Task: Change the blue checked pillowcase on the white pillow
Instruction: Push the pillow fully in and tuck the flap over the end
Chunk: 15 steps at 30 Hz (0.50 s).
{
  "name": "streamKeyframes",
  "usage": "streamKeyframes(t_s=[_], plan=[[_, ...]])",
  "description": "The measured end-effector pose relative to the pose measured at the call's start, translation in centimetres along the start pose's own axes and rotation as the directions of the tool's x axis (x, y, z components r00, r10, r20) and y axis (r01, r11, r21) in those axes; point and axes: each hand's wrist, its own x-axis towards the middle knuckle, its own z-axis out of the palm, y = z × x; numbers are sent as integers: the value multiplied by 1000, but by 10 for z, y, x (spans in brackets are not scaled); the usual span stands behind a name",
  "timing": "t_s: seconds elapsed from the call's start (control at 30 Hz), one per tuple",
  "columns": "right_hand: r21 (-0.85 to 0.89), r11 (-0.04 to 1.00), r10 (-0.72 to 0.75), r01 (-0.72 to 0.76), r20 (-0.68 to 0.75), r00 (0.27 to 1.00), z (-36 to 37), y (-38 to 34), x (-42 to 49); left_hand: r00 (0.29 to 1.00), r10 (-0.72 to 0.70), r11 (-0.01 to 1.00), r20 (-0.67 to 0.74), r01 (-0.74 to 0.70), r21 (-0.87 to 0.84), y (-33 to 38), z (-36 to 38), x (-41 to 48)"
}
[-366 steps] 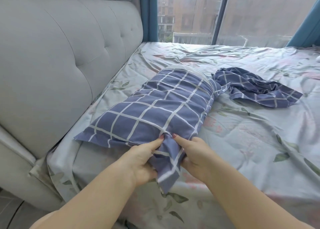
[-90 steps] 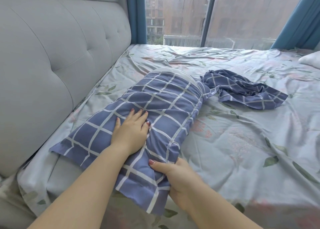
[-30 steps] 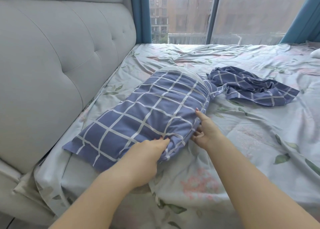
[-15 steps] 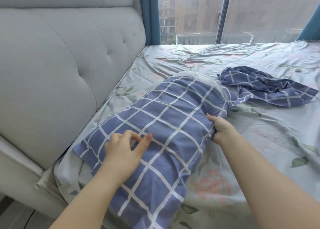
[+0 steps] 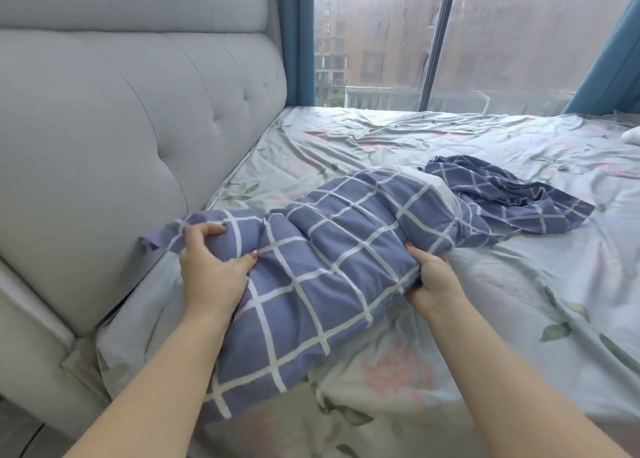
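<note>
Head view. My left hand [image 5: 211, 267] grips a bunch of the blue checked pillowcase [image 5: 329, 249] near its left end, fingers curled over the fabric and thumb pressed in. My right hand [image 5: 433, 277] clutches the case's right edge, fingers tucked under and out of sight. The case lies crumpled on the floral bed sheet [image 5: 519, 284], beside the grey padded headboard [image 5: 121, 128]. The white pillow [image 5: 441, 187] shows at the case's far end. A second checked pillowcase [image 5: 502, 194] lies rumpled just beyond, touching it.
</note>
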Motion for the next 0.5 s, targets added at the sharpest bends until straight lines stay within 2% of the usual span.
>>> streamKeyframes(t_s=[0.07,0.13,0.2,0.27,0.33,0.4,0.5], plan=[[106,993,-60,57,25,998,5,-6,-18,973,211,975,-98,-216,-50,11,2,10],[166,979,-129,118,53,990,7,-15,-42,920,357,930,-159,-366,-27,18,4,19],[146,977,-166,154,78,983,5,-19,-66,923,361,932,-131,-363,7,15,9,28],[87,988,-130,125,49,990,2,-10,-88,976,217,972,-18,-215,94,-1,17,38],[23,1000,7,-6,-54,999,0,12,-101,992,57,943,116,-91,319,-19,27,42],[-108,979,151,-175,-200,968,-1,33,-108,958,46,862,283,-182,474,-20,39,31],[-292,899,244,-325,-282,928,1,41,-108,805,109,782,583,-431,449,-3,58,-1]])
